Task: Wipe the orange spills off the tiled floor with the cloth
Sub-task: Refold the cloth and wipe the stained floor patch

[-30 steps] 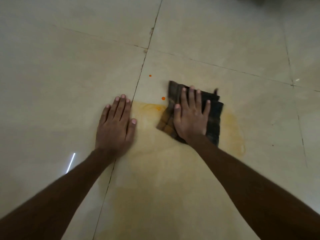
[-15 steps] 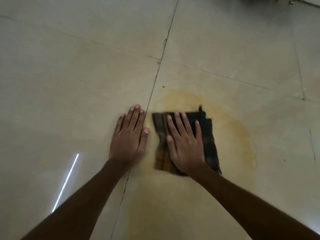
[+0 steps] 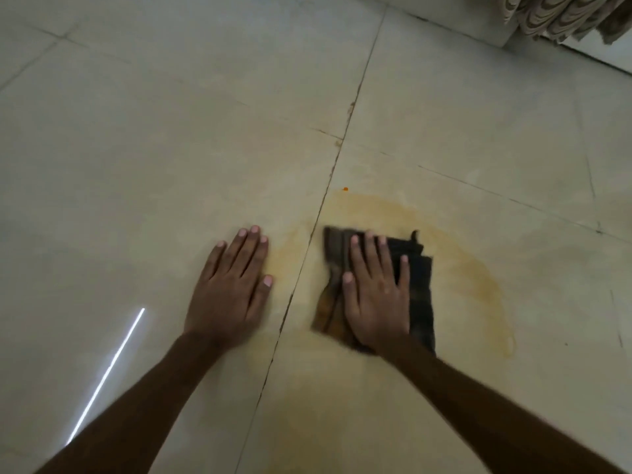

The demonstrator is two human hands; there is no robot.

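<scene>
**Right hand flat on cloth over orange stain; left hand braced on floor**

The right hand (image 3: 376, 295) lies palm down on the cloth (image 3: 420, 302). Its grip is released: the fingers (image 3: 371, 254) are straight and slightly spread, and they press the fabric rather than curl round it. The cloth is dark and checked, folded to a rough rectangle, and it lies flat on the floor (image 3: 171, 148). It shows on both sides of the hand and beyond the fingertips. Its left part looks brownish and its right part darker, and its edges are blurred.

The cloth lies inside a pale orange stain (image 3: 461, 254), a thin film with a darker rim that curves round the far and right sides. A small bright orange drop (image 3: 345, 189) sits just beyond the far edge of the stain, apart from the cloth.

A grout line (image 3: 307, 254) runs just left of the cloth. A fainter patch of the same tint crosses to its left side, up to the left hand (image 3: 229, 292). That hand rests palm down on the bare tile with its grip also released, fingers straight and close together, thumb toward the grout line. The two hands are near each other but do not touch.

A bright light streak (image 3: 106, 374) reflects off the tile beside the left forearm. Fringed fabric (image 3: 564, 15) hangs at the top right corner.
</scene>
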